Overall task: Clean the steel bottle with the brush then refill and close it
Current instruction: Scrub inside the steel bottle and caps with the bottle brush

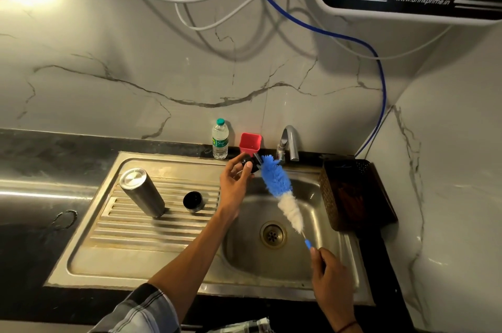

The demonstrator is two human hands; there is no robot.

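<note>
Our left hand [235, 183] pinches a small black cap [251, 163] against the fluffy blue-and-white brush [279, 191], whose thin handle our right hand [330, 275] grips, while the cylindrical steel bottle [142, 192] stands inverted on the ribbed drainboard [135, 226] left of both hands.

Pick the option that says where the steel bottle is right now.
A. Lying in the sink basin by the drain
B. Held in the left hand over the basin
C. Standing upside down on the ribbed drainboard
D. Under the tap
C: the steel bottle stands base-up on the ribbed drainboard, untouched, while the left hand holds a small black part against the brush.
</note>
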